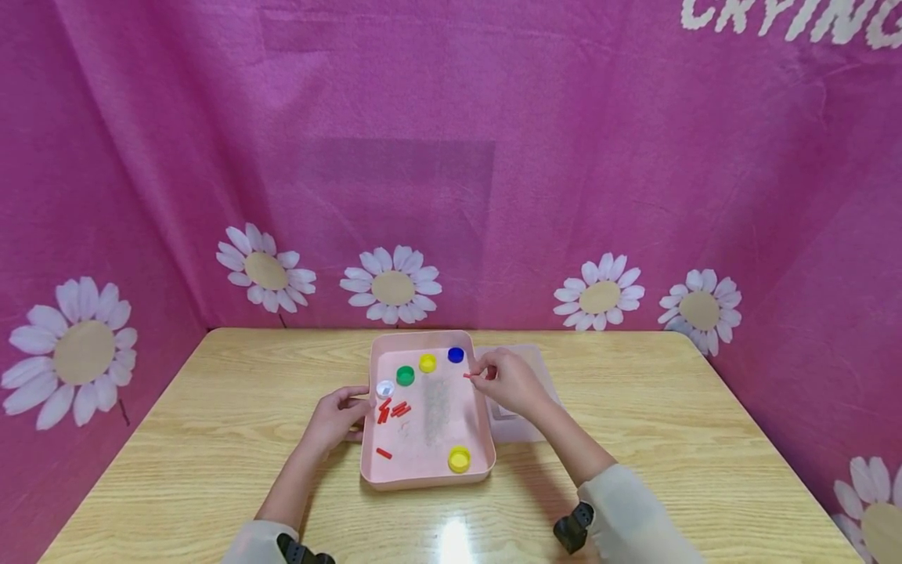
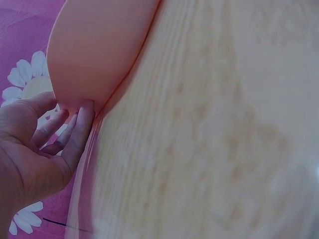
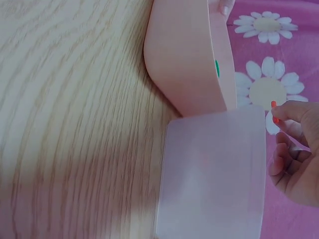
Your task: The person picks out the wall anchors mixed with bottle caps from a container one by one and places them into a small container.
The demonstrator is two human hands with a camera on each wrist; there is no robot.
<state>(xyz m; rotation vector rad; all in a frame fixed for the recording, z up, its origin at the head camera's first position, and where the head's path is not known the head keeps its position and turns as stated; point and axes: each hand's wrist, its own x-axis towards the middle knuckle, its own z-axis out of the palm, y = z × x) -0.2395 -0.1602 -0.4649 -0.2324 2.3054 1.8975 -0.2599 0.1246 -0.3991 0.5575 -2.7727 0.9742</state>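
A shallow pink tray (image 1: 428,479) lies on the wooden table. My left hand (image 1: 334,419) holds its left wall, with a fingertip over the rim and other fingers against the outer side. At the tray's right edge my right hand (image 1: 509,381) pinches a small red stick (image 3: 274,112) between thumb and forefinger, raised above the rim. Several similar red sticks (image 1: 400,409) lie loose on the left of the tray floor; one red stick (image 1: 384,453) is apart, nearer the front. Along the back stand a white cap (image 1: 384,389), a green cap (image 1: 405,376), a yellow cap (image 1: 427,363) and a blue cap (image 1: 456,355).
A second yellow cap (image 1: 460,459) sits in the tray's front right corner. A pale patch of tiny pieces (image 1: 437,411) covers the tray's middle. Right of the tray lies a translucent pale panel (image 3: 212,174), partly under my right forearm. A pink flowered cloth (image 1: 451,196) hangs behind the table.
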